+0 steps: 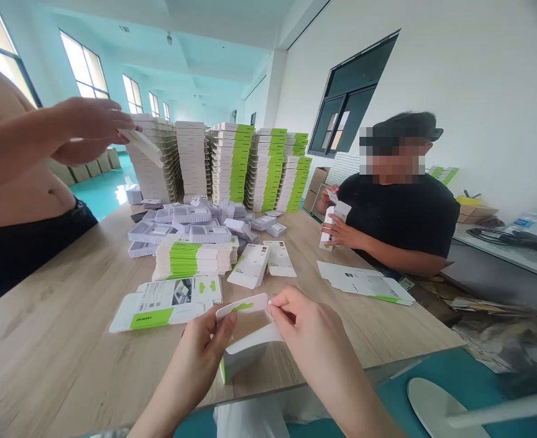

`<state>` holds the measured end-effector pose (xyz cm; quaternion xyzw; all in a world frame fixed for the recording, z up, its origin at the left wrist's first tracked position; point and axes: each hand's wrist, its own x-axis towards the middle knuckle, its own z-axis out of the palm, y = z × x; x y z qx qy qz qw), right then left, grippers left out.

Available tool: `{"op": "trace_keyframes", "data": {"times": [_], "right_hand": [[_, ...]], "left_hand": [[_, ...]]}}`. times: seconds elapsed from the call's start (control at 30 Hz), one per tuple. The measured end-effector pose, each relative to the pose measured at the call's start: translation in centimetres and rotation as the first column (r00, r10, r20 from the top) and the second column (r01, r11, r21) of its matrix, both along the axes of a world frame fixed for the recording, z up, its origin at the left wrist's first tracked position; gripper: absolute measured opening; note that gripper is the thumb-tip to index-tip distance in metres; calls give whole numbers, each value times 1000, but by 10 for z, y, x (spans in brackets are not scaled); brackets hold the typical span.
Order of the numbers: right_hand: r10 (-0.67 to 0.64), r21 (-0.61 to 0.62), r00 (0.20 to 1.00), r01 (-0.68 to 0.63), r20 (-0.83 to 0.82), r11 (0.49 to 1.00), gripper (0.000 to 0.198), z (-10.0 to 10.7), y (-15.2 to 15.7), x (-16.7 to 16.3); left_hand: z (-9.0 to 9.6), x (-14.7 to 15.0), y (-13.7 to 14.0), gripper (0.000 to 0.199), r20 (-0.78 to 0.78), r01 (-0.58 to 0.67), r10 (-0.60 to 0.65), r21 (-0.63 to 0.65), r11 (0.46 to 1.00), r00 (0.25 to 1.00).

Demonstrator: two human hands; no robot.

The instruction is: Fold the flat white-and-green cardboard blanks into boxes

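Near the table's front edge, a white and green cardboard box [246, 360] is held between my hands, its end open toward me with flaps standing out. My left hand [207, 340] grips the left side of the box, thumb at the flap with the green hang-hole cut-out. My right hand [302, 325] pinches a flap at the box's right corner between thumb and fingers. Just beyond lie flattened boxes [159, 304] and a thick stack of folded box blanks [195, 260]. Two more flat boxes [250, 264] rest right of that stack.
Lilac plastic trays [195, 222] are heaped mid-table, before tall stacks of packed boxes [232, 161]. At right, a co-worker in black [396, 219] handles a box beside flat blanks [363, 283]. On the left a standing person's hand [90, 121] holds a white piece.
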<state>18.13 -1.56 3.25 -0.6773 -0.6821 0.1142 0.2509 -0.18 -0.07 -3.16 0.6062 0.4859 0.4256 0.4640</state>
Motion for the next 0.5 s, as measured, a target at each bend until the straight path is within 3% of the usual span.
{"op": "trace_keyframes", "data": {"times": [0.17, 0.4, 0.5], "right_hand": [[62, 35, 985, -58, -161, 998, 25, -9, 1, 2], [65, 63, 936, -46, -345, 997, 24, -24, 8, 12], [140, 19, 910, -144, -390, 989, 41, -29, 11, 18]], "left_hand": [[9, 1, 13, 48, 55, 42, -35, -132, 990, 998], [18, 11, 20, 41, -171, -94, 84, -53, 994, 982], [18, 8, 21, 41, -197, -99, 89, -40, 994, 976]]}}
